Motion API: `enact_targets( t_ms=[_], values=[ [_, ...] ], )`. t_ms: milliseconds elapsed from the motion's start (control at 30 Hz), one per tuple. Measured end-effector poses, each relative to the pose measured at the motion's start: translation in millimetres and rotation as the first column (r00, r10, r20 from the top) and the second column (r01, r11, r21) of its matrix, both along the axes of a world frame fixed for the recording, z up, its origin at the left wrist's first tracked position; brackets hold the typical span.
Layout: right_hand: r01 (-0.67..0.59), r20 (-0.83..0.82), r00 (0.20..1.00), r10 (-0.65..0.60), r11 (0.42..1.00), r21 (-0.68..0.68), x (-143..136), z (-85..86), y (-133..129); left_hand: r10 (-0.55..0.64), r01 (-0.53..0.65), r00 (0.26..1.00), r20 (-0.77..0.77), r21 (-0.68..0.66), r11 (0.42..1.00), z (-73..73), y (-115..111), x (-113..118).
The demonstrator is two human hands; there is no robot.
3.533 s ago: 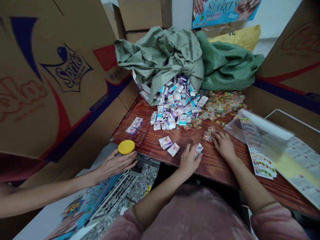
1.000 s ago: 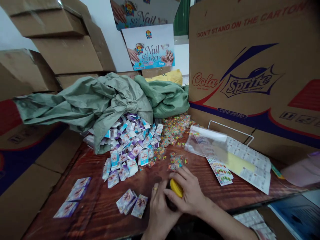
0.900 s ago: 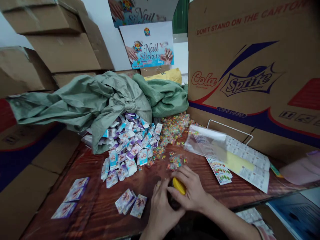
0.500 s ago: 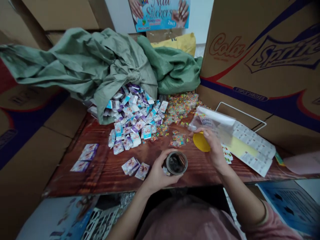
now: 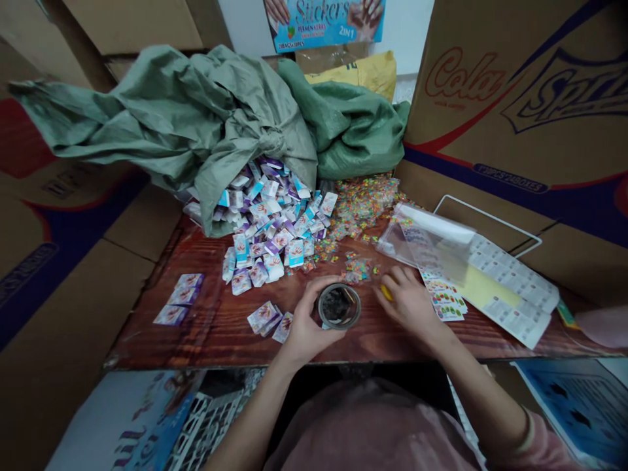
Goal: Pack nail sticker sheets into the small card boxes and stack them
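Note:
My left hand (image 5: 309, 320) is wrapped round a clear, round jar (image 5: 339, 305), whose mouth faces up; its inside looks dark. To the right, my right hand (image 5: 408, 301) is low over the table with its fingers curled over a yellow lid (image 5: 387, 292), mostly covered by the hand. A few small purple and white packets (image 5: 267, 318) lie just left of the jar. Beyond it is a little clump of clear sachets with colourful bits (image 5: 359, 268).
A green sack (image 5: 255, 124) spills a heap of small boxes (image 5: 275, 229); colourful sachets (image 5: 366, 199) lie beside it. Sticker sheets (image 5: 510, 281) and a clear plastic sleeve (image 5: 436, 239) rest at right. Large cartons (image 5: 515, 176) wall the table's right side. Two packets (image 5: 179, 299) sit at left.
My right hand has lowered the yellow lid from a tilted, raised position towards the table, and now covers most of it. The left hand still holds the jar. The whole view has shifted slightly.

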State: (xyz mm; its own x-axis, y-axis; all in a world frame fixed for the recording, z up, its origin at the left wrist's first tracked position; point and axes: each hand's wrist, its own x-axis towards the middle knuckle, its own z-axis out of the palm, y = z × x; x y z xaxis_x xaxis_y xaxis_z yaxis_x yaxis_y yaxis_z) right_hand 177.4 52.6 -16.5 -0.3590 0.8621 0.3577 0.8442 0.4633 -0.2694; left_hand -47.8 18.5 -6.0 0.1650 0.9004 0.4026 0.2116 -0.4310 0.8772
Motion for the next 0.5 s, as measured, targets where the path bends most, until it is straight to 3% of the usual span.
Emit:
enact_targets(
  t_ms=[67, 133, 233, 333, 400, 500],
  values=[
    [0.030, 0.154, 0.988, -0.031, 1.000, 0.009, 1, -23.3, 1, 0.032, -0.032, 0.999, -0.007, 0.049, 0.998, 0.6, 1, -1],
    [0.028, 0.199, 0.980, -0.028, 1.000, 0.005, 2, -39.2, 1, 0.047, -0.045, 0.999, -0.019, 0.089, 0.995, 0.9, 2, -2],
    [-0.011, 0.125, 0.992, 0.010, 1.000, 0.009, 0, -41.3, 2, 0.052, -0.048, 0.998, -0.029, 0.137, 0.989, 1.0, 4, -4],
    [-0.053, -0.171, 0.983, 0.063, 0.996, 0.065, -7, -16.6, -2, 0.056, -0.050, 0.998, -0.032, 0.171, 0.984, 1.1, 4, -4],
    [-0.084, -0.407, 0.905, 0.123, 0.990, 0.111, -13, 9.6, -9, 0.066, -0.056, 0.997, -0.050, 0.180, 0.982, 1.6, 5, -4],
    [-0.223, -0.492, 0.828, 0.270, 0.963, 0.154, -22, 48.8, -22, 0.080, -0.059, 0.992, -0.099, 0.197, 0.979, 2.6, 6, -3]
  ],
)
